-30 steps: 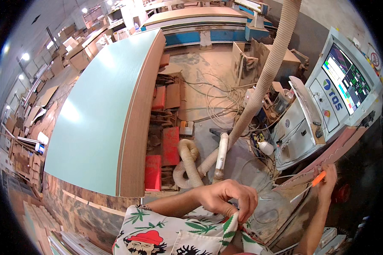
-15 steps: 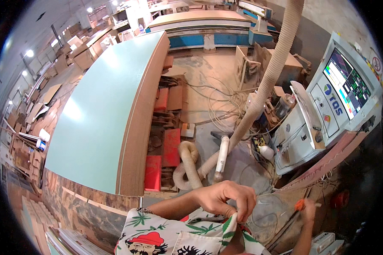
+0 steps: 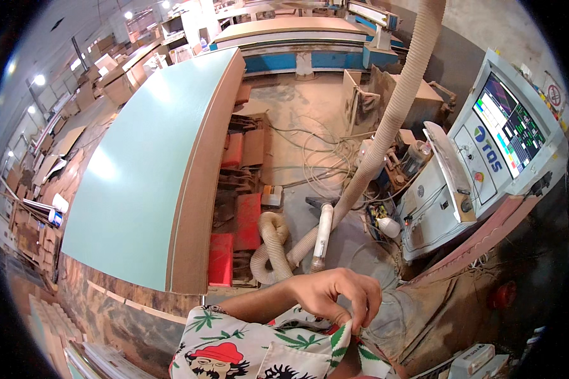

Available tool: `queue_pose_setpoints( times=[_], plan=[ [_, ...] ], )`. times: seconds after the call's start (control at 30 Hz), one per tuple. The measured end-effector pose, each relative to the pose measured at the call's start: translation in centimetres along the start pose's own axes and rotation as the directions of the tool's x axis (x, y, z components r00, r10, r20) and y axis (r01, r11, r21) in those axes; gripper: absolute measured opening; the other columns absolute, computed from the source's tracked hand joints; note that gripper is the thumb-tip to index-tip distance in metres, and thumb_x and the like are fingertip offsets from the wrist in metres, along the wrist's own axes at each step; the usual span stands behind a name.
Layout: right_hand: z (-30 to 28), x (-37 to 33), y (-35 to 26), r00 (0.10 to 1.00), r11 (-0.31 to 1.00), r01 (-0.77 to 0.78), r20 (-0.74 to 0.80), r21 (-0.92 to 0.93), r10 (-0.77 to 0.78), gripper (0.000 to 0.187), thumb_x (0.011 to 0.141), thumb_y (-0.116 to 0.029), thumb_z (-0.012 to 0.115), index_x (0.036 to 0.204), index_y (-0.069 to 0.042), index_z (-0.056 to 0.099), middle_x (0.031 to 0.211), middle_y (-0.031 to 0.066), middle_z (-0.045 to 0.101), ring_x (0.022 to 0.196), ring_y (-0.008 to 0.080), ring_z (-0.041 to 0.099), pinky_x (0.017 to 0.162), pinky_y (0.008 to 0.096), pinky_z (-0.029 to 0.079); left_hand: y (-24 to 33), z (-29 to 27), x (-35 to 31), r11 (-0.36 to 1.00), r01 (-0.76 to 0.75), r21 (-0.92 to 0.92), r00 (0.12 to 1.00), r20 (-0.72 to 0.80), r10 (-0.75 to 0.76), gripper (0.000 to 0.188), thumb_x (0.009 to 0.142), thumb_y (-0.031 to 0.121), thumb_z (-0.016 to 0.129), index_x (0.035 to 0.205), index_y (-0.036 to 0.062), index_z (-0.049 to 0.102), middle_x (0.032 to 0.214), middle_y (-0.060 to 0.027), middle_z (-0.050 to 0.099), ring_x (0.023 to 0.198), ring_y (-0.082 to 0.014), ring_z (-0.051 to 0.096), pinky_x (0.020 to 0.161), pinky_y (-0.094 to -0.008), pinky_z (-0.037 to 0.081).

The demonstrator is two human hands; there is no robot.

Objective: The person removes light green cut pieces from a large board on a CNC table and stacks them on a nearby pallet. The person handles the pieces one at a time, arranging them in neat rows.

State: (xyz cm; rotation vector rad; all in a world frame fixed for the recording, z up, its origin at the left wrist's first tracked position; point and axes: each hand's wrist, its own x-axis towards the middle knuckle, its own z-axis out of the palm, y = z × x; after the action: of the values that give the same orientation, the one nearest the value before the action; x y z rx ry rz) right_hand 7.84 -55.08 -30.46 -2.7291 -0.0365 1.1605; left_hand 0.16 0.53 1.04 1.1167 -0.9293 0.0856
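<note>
My left hand (image 3: pixel 344 295) is closed in a pinch at the front of my patterned shirt (image 3: pixel 297 338), gripping the edge of its green-and-white cloth. The left forearm crosses in front of my chest from the short sleeve. My right hand is out of the picture. Beyond the left hand, a pale rigid tube (image 3: pixel 322 237) and a coiled ribbed hose (image 3: pixel 272 246) rest on the dusty floor.
A tall stack of boards with a pale green top (image 3: pixel 145 164) stands at the left. A grey control cabinet with a lit screen (image 3: pixel 509 123) is at the right. A thick ribbed hose (image 3: pixel 398 120) slants down from above. Loose cables (image 3: pixel 325 151) lie beyond the tube.
My right hand, which held something orange low at the right, has left the picture. My left hand keeps its pinch on the shirt. The view has shifted slightly.
</note>
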Motion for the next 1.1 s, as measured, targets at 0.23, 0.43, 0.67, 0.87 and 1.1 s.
queue_pose_setpoints(
  times=[0.23,0.43,0.67,0.87,1.1],
  plan=[
    [1.5,-1.5,-0.3,0.996,0.994,-0.069,0.046,-0.084,0.073,0.011,0.087,-0.011,0.067,0.08,-0.003,0.064,0.084,0.0147,0.066,0.083,0.0303,0.065,0.076,0.0446,0.051,-0.5,-0.5,0.1,0.998,0.051,-0.045,0.998,0.03,-0.05,0.023,0.102,0.033,0.071,0.094,0.0115,0.077,0.101,-0.0048,0.072,0.099,-0.0267,0.064,0.096,-0.0462,0.044],
    [2.0,-2.6,0.5,0.993,0.977,-0.086,0.057,-0.193,0.099,0.011,0.086,-0.013,0.071,0.084,-0.004,0.066,0.088,0.0159,0.067,0.088,0.0328,0.066,0.08,0.0469,0.051,-0.4,-1.1,-0.1,0.996,0.069,-0.064,0.996,0.055,-0.066,0.024,0.101,0.034,0.072,0.094,0.0119,0.079,0.105,-0.006,0.072,0.103,-0.0271,0.063,0.097,-0.0464,0.044],
    [0.0,-1.1,-0.9,0.998,0.831,-0.058,-0.037,-0.553,0.045,0.013,0.085,-0.015,0.075,0.088,-0.004,0.068,0.093,0.0173,0.068,0.094,0.0357,0.068,0.085,0.0495,0.053,0.7,-2.2,-1.9,0.995,0.069,-0.071,0.997,0.033,-0.067,0.025,0.101,0.035,0.072,0.096,0.0117,0.079,0.106,-0.0063,0.072,0.104,-0.0278,0.063,0.097,-0.0467,0.044],
    [0.9,6.0,3.1,0.855,0.931,-0.141,-0.516,-0.338,-0.057,0.057,0.078,-0.019,0.084,0.13,-0.008,0.062,0.126,0.0162,0.063,0.125,0.0365,0.058,0.106,0.0541,0.044,2.3,-3.5,-3.7,0.996,0.049,-0.068,0.999,0.007,-0.049,0.02,0.098,0.029,0.077,0.096,0.0097,0.079,0.106,-0.008,0.072,0.103,-0.028,0.063,0.096,-0.0452,0.045],
    [-6.3,3.5,-9.6,0.944,0.983,0.157,-0.278,-0.094,-0.177,0.073,0.089,-0.033,0.078,0.148,-0.004,0.047,0.146,0.0238,0.051,0.139,0.0427,0.046,0.117,0.0548,0.039,0.2,-6.1,-3.8,0.989,0.13,-0.068,0.969,-0.203,-0.141,0.015,0.094,0.016,0.081,0.098,0.0026,0.076,0.103,-0.0114,0.072,0.103,-0.0278,0.064,0.093,-0.0419,0.049]
  ],
)
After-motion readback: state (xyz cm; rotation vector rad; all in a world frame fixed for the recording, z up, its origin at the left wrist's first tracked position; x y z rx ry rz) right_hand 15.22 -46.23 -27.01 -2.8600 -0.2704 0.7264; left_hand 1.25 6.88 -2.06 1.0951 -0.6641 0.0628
